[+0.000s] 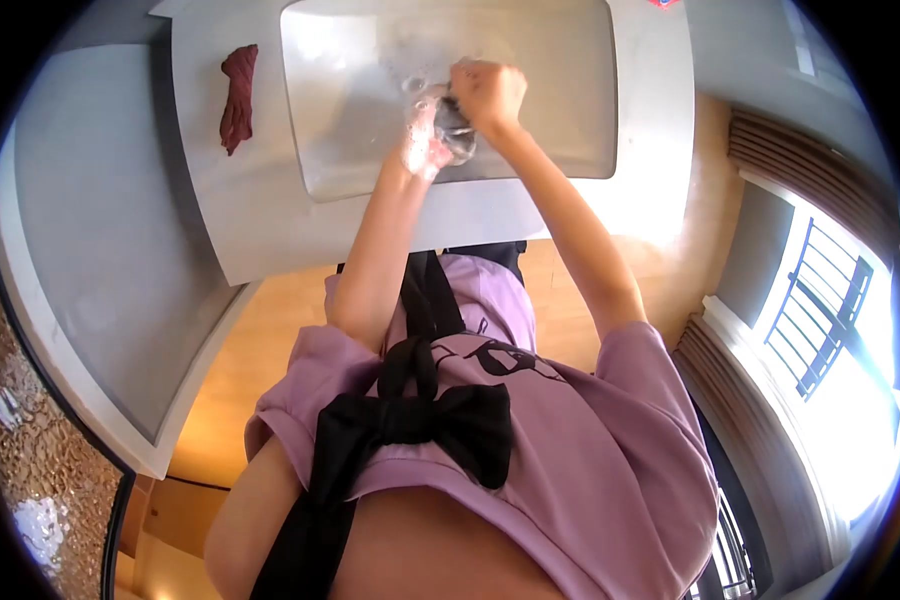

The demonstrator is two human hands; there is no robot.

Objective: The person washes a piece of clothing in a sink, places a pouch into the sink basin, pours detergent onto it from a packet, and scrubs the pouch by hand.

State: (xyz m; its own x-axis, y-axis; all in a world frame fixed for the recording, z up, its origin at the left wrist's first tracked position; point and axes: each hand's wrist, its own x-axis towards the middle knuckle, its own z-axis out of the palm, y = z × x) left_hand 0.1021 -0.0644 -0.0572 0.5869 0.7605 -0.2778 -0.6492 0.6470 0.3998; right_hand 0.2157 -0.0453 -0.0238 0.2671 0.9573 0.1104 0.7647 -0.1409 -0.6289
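Both hands meet over a grey sink basin (555, 135). My left hand (425, 140) is wet and glaring with light, with what looks like foam on it. It is wrapped around the side of a clear, shiny vessel that looks like a glass (460, 150). My right hand (490, 95) is closed in a fist at the vessel's upper right. Something dark shows beneath its fingers; its kind cannot be made out. Foam and bubbles (410, 70) float in the basin beyond the hands.
A crumpled dark red cloth (238, 100) lies on the white counter (255, 220), left of the basin. A red-and-blue item (662, 3) is cut off at the top edge. A bright window (820, 300) with bars and brown curtains is at the right. Textured glass (40, 450) stands at lower left.
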